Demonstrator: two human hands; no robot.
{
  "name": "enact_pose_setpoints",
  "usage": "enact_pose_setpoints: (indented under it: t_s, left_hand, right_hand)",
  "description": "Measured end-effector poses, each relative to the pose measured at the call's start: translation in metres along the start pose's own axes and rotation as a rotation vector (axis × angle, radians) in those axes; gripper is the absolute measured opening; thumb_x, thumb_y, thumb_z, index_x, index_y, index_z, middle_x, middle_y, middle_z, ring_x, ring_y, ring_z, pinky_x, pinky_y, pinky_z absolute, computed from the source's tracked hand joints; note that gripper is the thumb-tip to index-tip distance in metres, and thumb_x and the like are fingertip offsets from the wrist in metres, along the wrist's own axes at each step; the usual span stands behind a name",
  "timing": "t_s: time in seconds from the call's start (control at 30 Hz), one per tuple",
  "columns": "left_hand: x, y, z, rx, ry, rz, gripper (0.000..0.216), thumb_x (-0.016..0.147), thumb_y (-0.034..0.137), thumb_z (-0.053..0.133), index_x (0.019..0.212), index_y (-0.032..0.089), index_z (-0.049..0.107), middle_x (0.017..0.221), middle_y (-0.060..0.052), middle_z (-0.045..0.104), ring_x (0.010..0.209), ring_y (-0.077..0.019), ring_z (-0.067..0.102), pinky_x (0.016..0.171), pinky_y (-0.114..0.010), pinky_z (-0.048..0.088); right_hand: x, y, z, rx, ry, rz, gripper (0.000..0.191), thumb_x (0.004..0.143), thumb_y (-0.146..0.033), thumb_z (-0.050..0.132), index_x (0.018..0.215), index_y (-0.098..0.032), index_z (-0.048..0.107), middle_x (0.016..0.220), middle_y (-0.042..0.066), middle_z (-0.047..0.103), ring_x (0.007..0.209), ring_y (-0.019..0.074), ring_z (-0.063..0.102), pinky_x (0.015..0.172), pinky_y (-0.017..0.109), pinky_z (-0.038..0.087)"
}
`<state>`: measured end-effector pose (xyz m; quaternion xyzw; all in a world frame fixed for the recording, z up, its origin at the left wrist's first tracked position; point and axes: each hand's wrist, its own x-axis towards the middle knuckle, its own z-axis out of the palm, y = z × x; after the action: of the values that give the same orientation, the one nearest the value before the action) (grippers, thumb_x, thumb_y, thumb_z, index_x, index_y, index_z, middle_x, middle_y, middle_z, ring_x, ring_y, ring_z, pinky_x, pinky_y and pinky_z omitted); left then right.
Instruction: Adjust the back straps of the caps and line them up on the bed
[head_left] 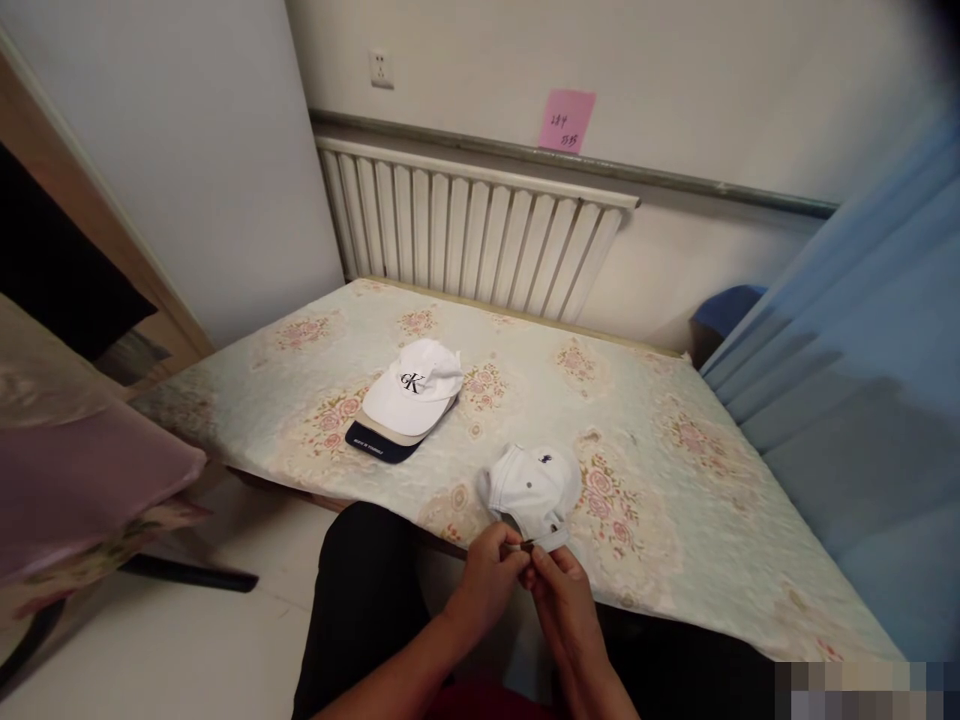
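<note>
White baseball cap lay just beyond the fingertips, strap side nearest; left hand and right hand, about equally near, were pinched on the strap.

The left hand and right hand were held close together at the fingertips, both pinched, with the thumbs pressed on top and the fingers curled. The left forearm was slanted inward; the right forearm was angled more steeply.
</note>
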<state>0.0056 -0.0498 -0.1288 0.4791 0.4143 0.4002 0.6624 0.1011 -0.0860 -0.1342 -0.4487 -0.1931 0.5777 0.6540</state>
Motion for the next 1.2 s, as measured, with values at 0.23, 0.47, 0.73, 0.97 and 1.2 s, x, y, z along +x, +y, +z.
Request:
enact_pose_setpoints:
  t_s: [0.23,0.47,0.73,0.97,1.2]
  left_hand:
    - [-0.001,0.004,0.0,0.047,0.008,0.005,0.012,0.062,0.01,0.05,0.066,0.02,0.044,0.05,0.007,0.053,0.05,-0.011,0.053,0.051,-0.022,0.038]
    - [-0.002,0.009,0.0,0.071,0.0,-0.006,0.011,0.062,0.011,0.051,0.066,0.02,0.045,0.051,0.007,0.054,0.051,-0.0113,0.054,0.052,-0.022,0.037]
    - [0.002,-0.001,-0.01,0.196,0.009,-0.005,0.012,0.061,0.011,0.052,0.071,0.018,0.053,0.052,0.007,0.051,0.051,-0.0103,0.048,0.052,-0.022,0.034]
    - [0.001,0.0,-0.015,0.173,-0.066,-0.028,0.01,0.066,0.017,0.053,0.076,0.018,0.053,0.057,0.006,0.05,0.054,-0.0108,0.048,0.055,-0.023,0.038]
    - [-0.002,0.008,-0.017,0.105,-0.106,-0.064,0.013,0.067,0.021,0.057,0.078,0.017,0.052,0.062,0.004,0.055,0.056,-0.0109,0.05,0.055,-0.023,0.038]
  right_hand:
    - [0.0,0.0,0.001,0.018,-0.005,-0.014,0.021,0.062,-0.032,0.076,0.072,-0.019,0.063,0.061,-0.002,0.057,0.051,0.0096,0.045,0.049,0.024,0.036]
    - [0.002,-0.001,-0.006,-0.01,-0.025,0.0,0.021,0.065,-0.031,0.075,0.079,-0.019,0.065,0.066,-0.001,0.059,0.053,0.0092,0.045,0.051,0.024,0.038]
    - [0.003,0.001,-0.011,0.081,-0.052,0.061,0.02,0.072,-0.039,0.068,0.072,-0.019,0.064,0.062,-0.001,0.057,0.054,0.0114,0.048,0.05,0.025,0.038]
    - [0.004,-0.003,-0.012,0.109,-0.068,0.053,0.013,0.072,-0.033,0.07,0.079,-0.022,0.066,0.069,-0.001,0.058,0.054,0.0107,0.047,0.051,0.026,0.038]
    - [0.001,-0.009,-0.013,0.075,-0.156,0.02,0.017,0.071,-0.025,0.07,0.087,-0.024,0.067,0.081,0.002,0.062,0.063,0.0138,0.051,0.056,0.028,0.039]
